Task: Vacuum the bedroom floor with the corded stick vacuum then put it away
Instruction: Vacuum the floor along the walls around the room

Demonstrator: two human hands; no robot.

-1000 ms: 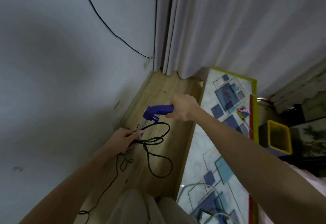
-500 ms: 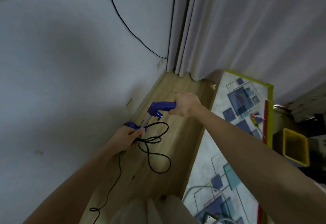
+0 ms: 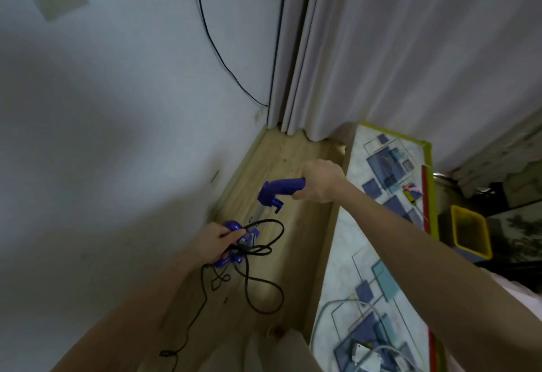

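The blue stick vacuum stands in a narrow strip of wooden floor (image 3: 296, 225) between wall and table. My right hand (image 3: 319, 179) grips its blue handle (image 3: 278, 191) from the right. Lower down, my left hand (image 3: 215, 241) holds loops of the black power cord (image 3: 264, 286) against the blue vacuum body (image 3: 234, 242). More cord trails along the floor toward the bottom left. The vacuum's lower tube and floor head are hidden.
A pale wall (image 3: 102, 137) runs along the left. Grey curtains (image 3: 381, 49) hang at the far end. A patterned tabletop (image 3: 378, 254) with a yellow edge lies on the right, carrying white cables. A yellow bin (image 3: 470, 233) sits beyond it. A thin black wire (image 3: 223, 60) hangs on the wall.
My view has tilted, shifting the scene rightward. The left hand has gathered the cord closer to the vacuum body, which now shows. The right hand keeps its grip on the handle.
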